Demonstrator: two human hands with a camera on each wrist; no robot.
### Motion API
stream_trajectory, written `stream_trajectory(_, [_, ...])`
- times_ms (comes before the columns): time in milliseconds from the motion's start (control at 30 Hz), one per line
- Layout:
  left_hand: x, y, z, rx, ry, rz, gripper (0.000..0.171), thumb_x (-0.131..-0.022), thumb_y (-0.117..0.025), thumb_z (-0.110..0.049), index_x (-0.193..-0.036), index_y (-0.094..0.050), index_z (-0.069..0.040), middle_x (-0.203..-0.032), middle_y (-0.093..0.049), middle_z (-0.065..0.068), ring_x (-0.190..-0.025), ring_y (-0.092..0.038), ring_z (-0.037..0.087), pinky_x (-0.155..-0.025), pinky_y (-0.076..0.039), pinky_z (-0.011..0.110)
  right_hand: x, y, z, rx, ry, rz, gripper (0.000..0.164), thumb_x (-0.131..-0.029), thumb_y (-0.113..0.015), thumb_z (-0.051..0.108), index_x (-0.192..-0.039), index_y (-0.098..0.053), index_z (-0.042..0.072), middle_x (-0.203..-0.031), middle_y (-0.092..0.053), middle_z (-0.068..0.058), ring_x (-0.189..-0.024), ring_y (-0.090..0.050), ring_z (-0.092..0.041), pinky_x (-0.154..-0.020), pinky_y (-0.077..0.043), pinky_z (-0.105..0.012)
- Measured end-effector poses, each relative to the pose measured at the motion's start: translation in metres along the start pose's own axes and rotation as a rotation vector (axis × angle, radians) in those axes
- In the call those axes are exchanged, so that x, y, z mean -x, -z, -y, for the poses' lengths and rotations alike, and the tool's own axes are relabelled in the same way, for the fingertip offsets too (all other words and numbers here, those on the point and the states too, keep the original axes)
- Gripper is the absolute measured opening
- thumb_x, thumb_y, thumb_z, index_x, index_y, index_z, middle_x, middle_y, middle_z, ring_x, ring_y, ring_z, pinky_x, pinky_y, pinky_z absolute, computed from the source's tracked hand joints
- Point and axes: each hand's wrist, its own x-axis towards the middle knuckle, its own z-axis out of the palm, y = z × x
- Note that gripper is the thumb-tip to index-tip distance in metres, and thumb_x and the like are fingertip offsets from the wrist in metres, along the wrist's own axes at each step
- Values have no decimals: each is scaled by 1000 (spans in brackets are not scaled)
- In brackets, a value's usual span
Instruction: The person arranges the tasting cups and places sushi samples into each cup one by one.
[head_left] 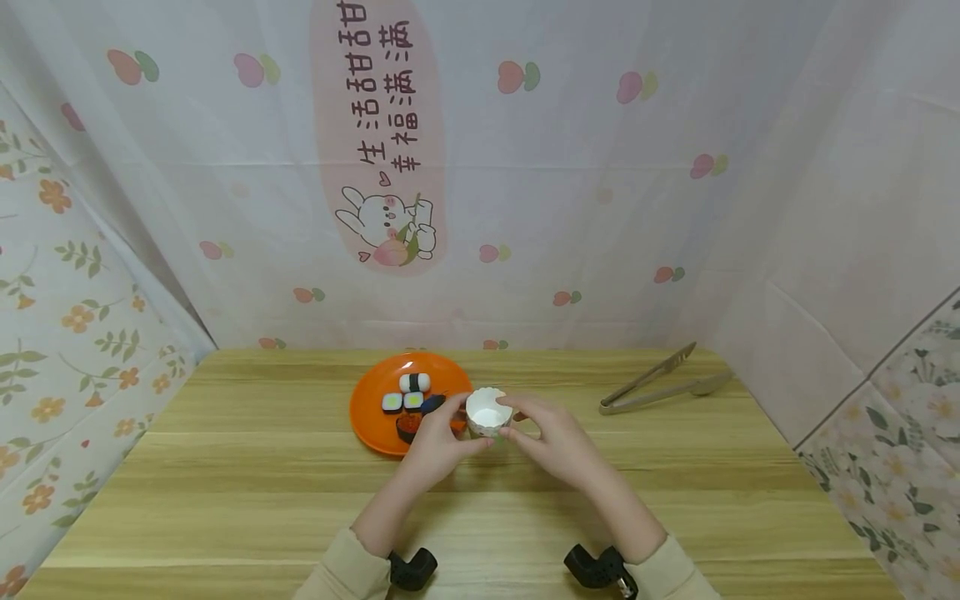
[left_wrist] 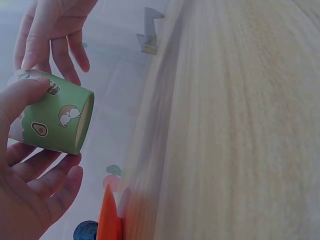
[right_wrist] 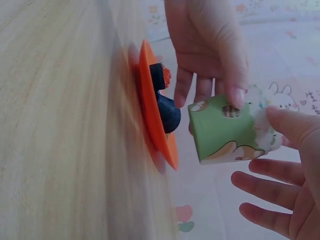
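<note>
A small green paper baking cup [head_left: 487, 417] with a white inside and a wavy rim is held up over the table between both hands, its mouth facing up. Cartoon animals and an avocado decorate its side [left_wrist: 60, 115]. My left hand [head_left: 437, 442] grips it from the left, thumb on the side and fingers around the other side. From the right, my right hand [head_left: 557, 437] pinches the rim with thumb and forefinger. Its other fingers are spread apart from the cup [right_wrist: 225, 127] in the right wrist view.
Left of the cup, an orange plate [head_left: 367, 383] carries several toy sushi pieces, among them a white one with a dark band [head_left: 414, 382] and a dark one topped with red roe [head_left: 407, 427]. Metal tongs [head_left: 652, 398] lie spread at the back right, near a cloth backdrop [head_left: 570, 208].
</note>
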Motion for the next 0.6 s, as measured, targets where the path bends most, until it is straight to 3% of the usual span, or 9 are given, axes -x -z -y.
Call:
stream_trajectory(333, [-1,-2,1,3,-5,9,64,-77,-82,-18,-132,-51,-5,-116,-60,4,-100,-57,23,-80,-51,40,1,5,2,80,38,-16,20,-90,-68,24,-109,-70,18,-128,-59,-5,-112,-59,-25,-86,-52,-41])
stream_trajectory(600, [0,-1,-1,4,-9,21,65,-77,-82,-19,-133,-51,-4,-116,-60,6,-102,-56,25,-84,-50,44,1,6,2,113,90,-37,16,-87,-71,14,-103,-71,16,-124,-61,-9,-109,-61,-28,-82,-54,-39])
